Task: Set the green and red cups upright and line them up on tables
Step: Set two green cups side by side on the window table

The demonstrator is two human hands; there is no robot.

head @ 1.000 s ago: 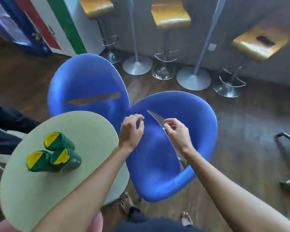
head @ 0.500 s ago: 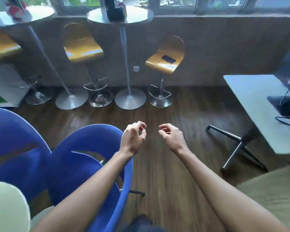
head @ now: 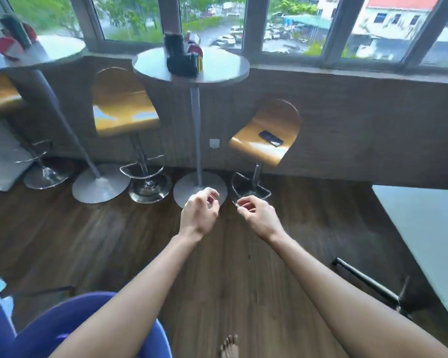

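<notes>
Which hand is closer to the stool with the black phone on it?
Right. The right hand is just below the stool; the left hand is farther left.

Round high table [head: 219, 71] by the window: dark cups [head: 182, 59] clustered near its middle, blurred, a red one [head: 195, 47] behind. Second round table [head: 60, 49] at left: red cups [head: 7, 46], one dark [head: 15, 31]. Orientation unclear.

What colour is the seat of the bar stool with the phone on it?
Glossy yellow-orange bar stool seat, seen in the head view.
</notes>
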